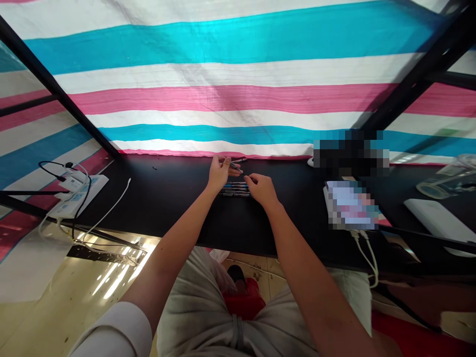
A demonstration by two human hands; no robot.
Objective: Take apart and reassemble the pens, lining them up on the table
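The left hand [219,172], fingers half closed, holds a slim pen [239,161], which might slip if this grip is loose. The other pens [236,188] lie in a row on the black table [159,198], just below both hands; a low wrist could roll them apart. The right hand [263,188] pinches something thin, its ends unclear.

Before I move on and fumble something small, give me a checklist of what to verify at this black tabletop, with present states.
1. Left hand has a pen in its fingers: ok.
2. Right hand has a secure pinch: cannot tell; its fingertips meet at something dark and too small to make out.
3. Row of pens lies on the tabletop: ok.
4. Row fully in view: not ok; the right hand covers part of its right end.
5. Loose white cable end away from the hands: ok, well off to the left.
6. Pen tips covered: cannot tell.
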